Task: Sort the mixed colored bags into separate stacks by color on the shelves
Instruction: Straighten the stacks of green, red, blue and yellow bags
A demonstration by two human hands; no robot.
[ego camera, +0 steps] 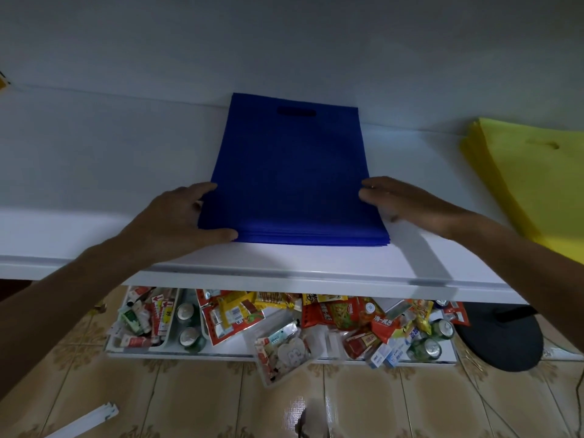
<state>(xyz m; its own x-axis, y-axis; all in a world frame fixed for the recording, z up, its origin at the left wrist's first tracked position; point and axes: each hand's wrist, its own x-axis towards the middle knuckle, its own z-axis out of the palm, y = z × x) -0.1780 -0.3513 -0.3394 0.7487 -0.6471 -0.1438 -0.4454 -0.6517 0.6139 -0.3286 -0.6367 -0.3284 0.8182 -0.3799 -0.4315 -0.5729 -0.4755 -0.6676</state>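
A stack of blue bags (292, 181) with a cut-out handle at the far end lies flat on the white shelf (94, 172). My left hand (177, 216) presses against the stack's left edge, thumb along the front corner. My right hand (407, 203) lies with straight fingers against the stack's right edge. A stack of yellow bags (531, 181) lies on the same shelf at the far right, partly cut off by the frame.
Below the shelf's front edge, a lower shelf (221, 354) holds several snack packets, cans and small boxes. A black round base (502, 336) stands on the tiled floor at the right. A white strip (91, 418) lies on the floor at the lower left.
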